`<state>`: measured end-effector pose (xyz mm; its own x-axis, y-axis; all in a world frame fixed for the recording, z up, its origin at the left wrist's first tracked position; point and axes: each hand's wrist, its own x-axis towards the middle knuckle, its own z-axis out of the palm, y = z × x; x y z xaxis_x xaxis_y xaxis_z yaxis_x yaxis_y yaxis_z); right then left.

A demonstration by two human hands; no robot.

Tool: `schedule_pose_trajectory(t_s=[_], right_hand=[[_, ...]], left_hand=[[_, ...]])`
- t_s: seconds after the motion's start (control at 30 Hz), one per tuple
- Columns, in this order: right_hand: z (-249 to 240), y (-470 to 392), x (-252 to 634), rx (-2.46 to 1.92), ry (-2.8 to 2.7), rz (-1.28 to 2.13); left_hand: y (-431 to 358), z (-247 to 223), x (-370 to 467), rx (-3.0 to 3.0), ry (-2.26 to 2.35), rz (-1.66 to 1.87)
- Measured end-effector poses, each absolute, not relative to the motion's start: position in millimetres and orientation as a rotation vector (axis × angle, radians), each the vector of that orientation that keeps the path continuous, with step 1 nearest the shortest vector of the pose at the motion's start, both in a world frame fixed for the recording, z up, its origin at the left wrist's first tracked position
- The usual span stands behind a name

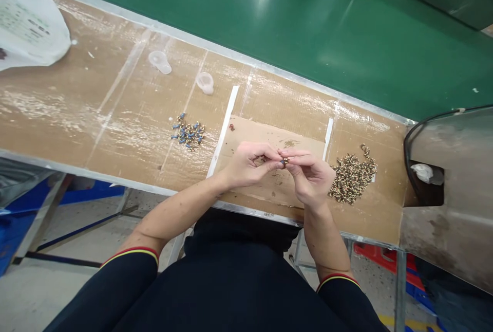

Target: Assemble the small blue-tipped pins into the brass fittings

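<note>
Over a cardboard sheet (265, 136), my two hands meet at the fingertips around one small part (284, 162) with blue and brassy bits. My left hand (256, 164) pinches it from the left, and my right hand (310, 172) pinches it from the right. The fingers hide most of its shape. To the right lies a large pile of small brass-coloured pieces (352, 178). A smaller group of blue-and-brass pieces (188, 133) sits on the left. One reddish bit (231, 127) rests near the sheet's upper left corner.
Two clear plastic cups (159, 62) (205, 83) lie on the brown-covered table (127, 80). A white plastic bag (31, 21) is at the far left. Beyond the table runs a green surface (292, 29). At the right stands a metal housing (462, 183) with a black cable.
</note>
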<state>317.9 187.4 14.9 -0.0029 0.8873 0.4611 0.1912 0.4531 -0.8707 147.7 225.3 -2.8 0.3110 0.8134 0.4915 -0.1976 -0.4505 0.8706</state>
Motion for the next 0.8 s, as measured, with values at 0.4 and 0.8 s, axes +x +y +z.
schedule_pose_trajectory(t_s=[0.4, 0.8], right_hand=[[17.3, 188.5, 316.0, -0.897, -1.511, 0.742], [13.0, 188.4, 313.2, -0.861, -1.469, 0.767]], left_hand=[[223.7, 1.2, 146.9, 1.739, 0.596, 1.365], [219.0, -0.8, 151.4, 1.580, 0.568, 1.377]])
